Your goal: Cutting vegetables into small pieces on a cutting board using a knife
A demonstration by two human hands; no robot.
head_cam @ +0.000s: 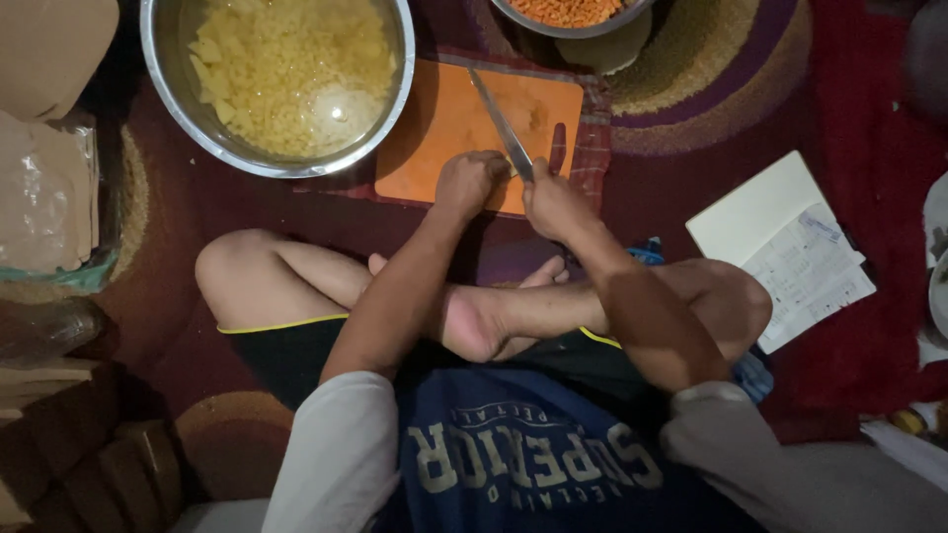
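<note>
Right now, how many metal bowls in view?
2. A large bowl of pale diced pieces, upper left; another bowl of orange bits, cut off at the top edge. More may lie outside view.

White printed paper sheet (812, 265) on rug, right, clear plastic bag (44, 202) left

We sit cross-legged on the floor with the flat orange plastic cutting board (444, 123) just beyond our feet. Behind its left end stands the wide steel bowl of diced yellow pieces (286, 74); behind its right, a smaller steel bowl of orange lentils (571, 12). An open white paper notebook (785, 237) lies to our right.
</note>
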